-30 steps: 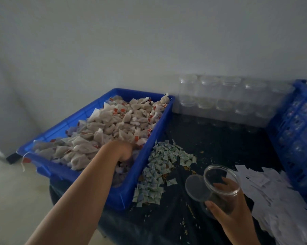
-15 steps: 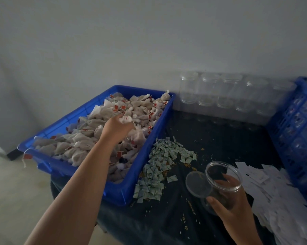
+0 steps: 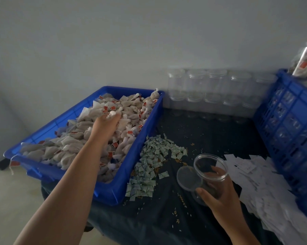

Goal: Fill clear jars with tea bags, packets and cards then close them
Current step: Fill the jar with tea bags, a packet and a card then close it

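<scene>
A blue tray (image 3: 113, 190) at the left is heaped with beige tea bags (image 3: 75, 144) that carry red tags. My left hand (image 3: 105, 123) reaches over the heap's far middle and grips a few tea bags at its fingertips. At the lower right my right hand (image 3: 218, 193) holds an open clear jar (image 3: 210, 167), tilted, just above the dark table; inside it I can make out only my fingers through the wall. The jar's clear lid (image 3: 187, 177) lies flat next to it on the left. Small green-white packets (image 3: 154, 156) are piled beside the tray. White cards (image 3: 258, 184) are spread at the right.
Two stacked rows of empty clear jars (image 3: 211, 89) line the back wall. A blue slotted crate (image 3: 290, 131) stands at the right, with a filled jar (image 3: 304, 62) above it. Loose grains are scattered over the dark tablecloth (image 3: 202, 131).
My left hand has moved from the near part of the tray up and toward its far end, lifting tea bags. My right hand keeps the jar in the same place.
</scene>
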`<state>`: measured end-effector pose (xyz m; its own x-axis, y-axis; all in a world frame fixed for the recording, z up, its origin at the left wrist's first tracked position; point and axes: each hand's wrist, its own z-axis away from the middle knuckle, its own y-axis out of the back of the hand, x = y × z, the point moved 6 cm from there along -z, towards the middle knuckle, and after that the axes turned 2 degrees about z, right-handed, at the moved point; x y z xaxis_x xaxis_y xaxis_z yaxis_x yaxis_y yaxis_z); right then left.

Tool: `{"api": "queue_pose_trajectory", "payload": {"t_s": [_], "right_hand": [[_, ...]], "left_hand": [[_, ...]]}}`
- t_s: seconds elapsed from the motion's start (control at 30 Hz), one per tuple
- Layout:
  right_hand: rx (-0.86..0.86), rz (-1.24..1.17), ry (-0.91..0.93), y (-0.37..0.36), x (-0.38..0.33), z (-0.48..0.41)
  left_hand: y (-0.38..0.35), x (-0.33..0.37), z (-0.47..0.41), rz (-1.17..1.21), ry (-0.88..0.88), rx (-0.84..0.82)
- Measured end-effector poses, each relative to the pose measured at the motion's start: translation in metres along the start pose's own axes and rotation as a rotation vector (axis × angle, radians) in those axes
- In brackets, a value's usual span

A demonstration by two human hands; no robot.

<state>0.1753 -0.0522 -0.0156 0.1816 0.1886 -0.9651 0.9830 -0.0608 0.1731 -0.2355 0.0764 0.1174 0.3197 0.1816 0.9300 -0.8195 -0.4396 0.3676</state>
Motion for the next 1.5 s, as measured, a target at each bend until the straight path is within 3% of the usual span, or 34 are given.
{"api": "queue_pose_trajectory", "payload": {"t_s": [0.27, 0.53, 0.7, 0.87, 1.0, 1.23, 1.37, 1.5], "right_hand": [[0.004, 0.054, 0.036, -0.001, -0.014, 0.001], [-0.002, 0.118, 0.052, -0.003, -0.019, 0.002], [0.006, 0.120, 0.063, -0.003, -0.022, 0.002], [0.001, 0.091, 0.062, -0.003, -0.019, 0.001], [-0.008, 0.126, 0.067, -0.004, -0.017, 0.001], [0.000, 0.140, 0.070, -0.003, -0.015, 0.001], [-0.003, 0.098, 0.066, -0.003, -0.019, 0.001], [0.002, 0.099, 0.057, -0.002, -0.021, 0.002]], "left_hand": [[-0.025, 0.080, 0.057, 0.089, -0.186, -0.183], [-0.133, 0.111, 0.149, 0.158, -0.411, -0.346], [-0.183, 0.090, 0.184, 0.078, -0.375, -0.515], [-0.186, 0.078, 0.183, 0.101, -0.309, -0.603], [-0.184, 0.077, 0.183, 0.012, -0.387, -0.627], [-0.185, 0.089, 0.186, -0.243, -0.700, -0.624], [-0.191, 0.096, 0.191, -0.373, -0.709, -0.788], [-0.195, 0.101, 0.187, -0.364, -0.619, -0.710]]}}
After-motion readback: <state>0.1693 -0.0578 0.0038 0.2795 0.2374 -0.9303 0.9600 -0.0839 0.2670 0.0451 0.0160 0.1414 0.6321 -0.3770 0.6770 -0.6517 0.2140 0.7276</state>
